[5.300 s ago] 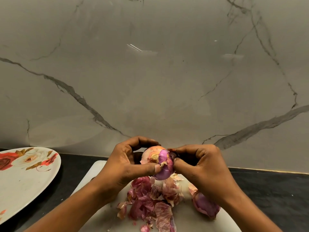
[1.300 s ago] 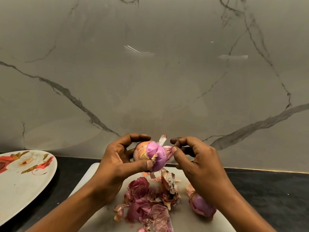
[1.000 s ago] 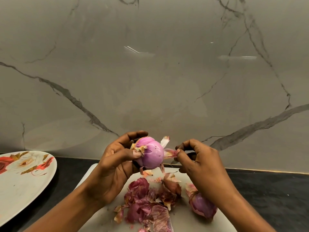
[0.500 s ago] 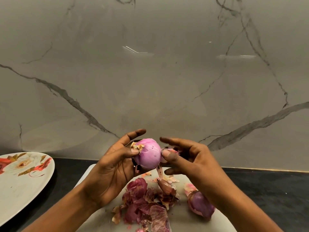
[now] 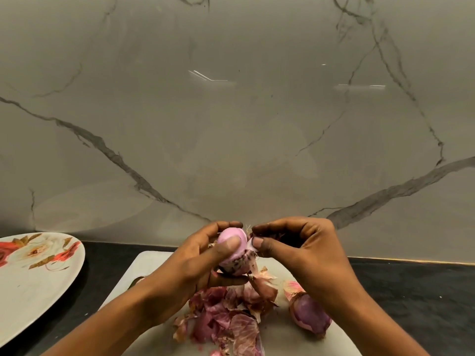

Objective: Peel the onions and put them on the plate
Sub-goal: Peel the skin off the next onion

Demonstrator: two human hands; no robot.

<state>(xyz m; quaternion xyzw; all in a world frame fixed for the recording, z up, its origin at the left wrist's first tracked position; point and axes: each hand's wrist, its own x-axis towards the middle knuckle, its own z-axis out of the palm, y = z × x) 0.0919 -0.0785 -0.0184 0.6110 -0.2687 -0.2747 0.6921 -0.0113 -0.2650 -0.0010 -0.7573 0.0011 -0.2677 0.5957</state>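
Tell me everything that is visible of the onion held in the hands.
The onion is round, smooth and pale pink where peeled; dark, dirty skin clings to its lower end. The left hand grips it, thumb across the front, fingers behind and beneath. The right hand pinches a strip of skin at its right side. It is held above the white board.

Black counter [image 5: 411,291] carries a floral plate [image 5: 38,291]; a white board [image 5: 149,263] beside it.

White cutting board [image 5: 150,264] lying on a black countertop [image 5: 411,291], which meets a glossy grey marble-patterned backsplash [image 5: 231,124] crossed by dark branching veins and faint streaks of reflected light.
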